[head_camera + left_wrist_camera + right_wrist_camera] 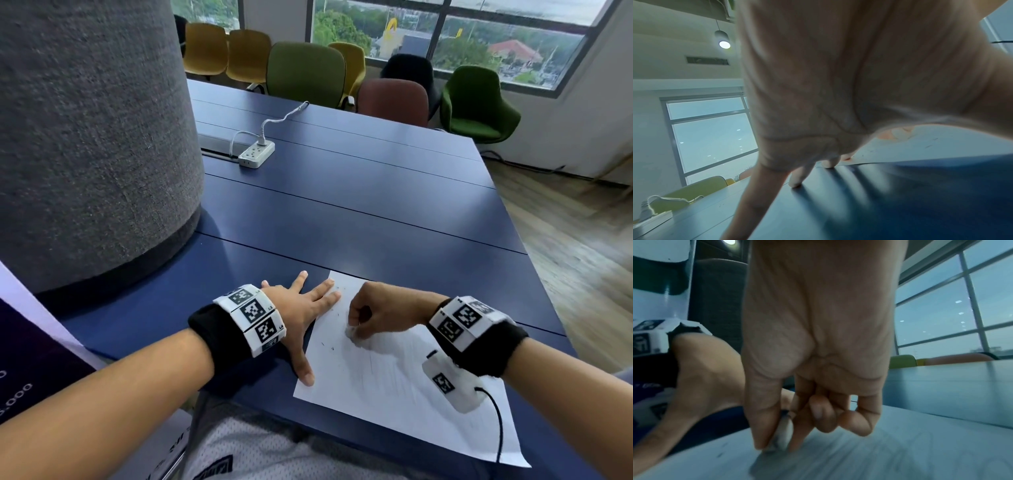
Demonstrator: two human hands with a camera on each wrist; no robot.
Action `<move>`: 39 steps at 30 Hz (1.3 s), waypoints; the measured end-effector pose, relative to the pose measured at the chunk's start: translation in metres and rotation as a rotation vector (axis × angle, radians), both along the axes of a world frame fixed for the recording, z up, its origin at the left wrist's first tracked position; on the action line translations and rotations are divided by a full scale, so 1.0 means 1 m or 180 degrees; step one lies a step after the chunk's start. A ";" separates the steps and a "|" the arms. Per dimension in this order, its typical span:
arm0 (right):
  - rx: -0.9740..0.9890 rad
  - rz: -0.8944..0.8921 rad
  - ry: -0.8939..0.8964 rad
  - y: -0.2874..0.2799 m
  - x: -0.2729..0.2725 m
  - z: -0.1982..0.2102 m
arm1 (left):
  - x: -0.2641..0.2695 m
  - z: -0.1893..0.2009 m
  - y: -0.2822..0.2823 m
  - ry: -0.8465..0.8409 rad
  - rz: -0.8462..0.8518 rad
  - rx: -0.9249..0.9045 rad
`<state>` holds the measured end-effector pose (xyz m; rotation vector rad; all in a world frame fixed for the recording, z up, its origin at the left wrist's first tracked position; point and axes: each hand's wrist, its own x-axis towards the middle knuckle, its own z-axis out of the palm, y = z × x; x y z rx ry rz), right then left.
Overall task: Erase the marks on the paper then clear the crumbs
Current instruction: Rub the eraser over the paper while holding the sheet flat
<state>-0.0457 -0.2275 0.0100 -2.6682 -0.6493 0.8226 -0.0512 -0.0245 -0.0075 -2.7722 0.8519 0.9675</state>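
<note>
A white sheet of paper lies on the blue table, with faint pencil marks and small dark crumbs near its left side. My right hand pinches a small whitish eraser between thumb and fingers and presses it onto the paper; the right wrist view shows the eraser against the sheet, blurred. My left hand lies flat with fingers spread, fingertips and thumb on the paper's left edge, palm over the table. In the left wrist view its fingers touch the table beside the paper.
A large grey fabric column stands on the table at the left. A white power strip with a cable lies further back. Several chairs line the table's far side. The table's right edge drops to a wooden floor.
</note>
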 end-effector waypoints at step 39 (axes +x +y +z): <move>0.0270 0.0215 0.0085 0.007 -0.048 0.001 | 0.001 0.004 -0.002 0.0007 -0.0015 0.0144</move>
